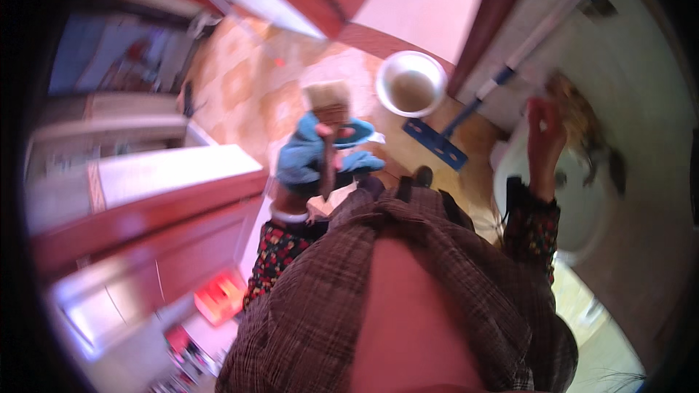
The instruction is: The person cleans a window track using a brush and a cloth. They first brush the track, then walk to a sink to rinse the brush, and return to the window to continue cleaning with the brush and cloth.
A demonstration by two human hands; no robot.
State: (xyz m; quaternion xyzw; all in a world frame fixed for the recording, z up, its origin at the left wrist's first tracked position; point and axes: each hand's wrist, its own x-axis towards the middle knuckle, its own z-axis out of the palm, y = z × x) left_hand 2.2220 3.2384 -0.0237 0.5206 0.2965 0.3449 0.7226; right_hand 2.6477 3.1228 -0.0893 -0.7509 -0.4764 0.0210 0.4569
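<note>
My left hand, with a white bangle at the wrist, is shut around a bunched blue cloth. A brush-like tool with a dark handle and a pale beige end stands up out of the same grip. Blur hides the exact finger placement. Over a pale washbasin, my right hand is raised with its fingers curled. Beside it is a blurred yellow-brown object; whether the fingers touch it or hold anything is unclear.
A white bucket of murky liquid stands on the patterned floor by a doorway. The blue flat mop lies next to it, its pole slanting to the upper right. At left are a red-brown cabinet with a white top and an orange-red basket.
</note>
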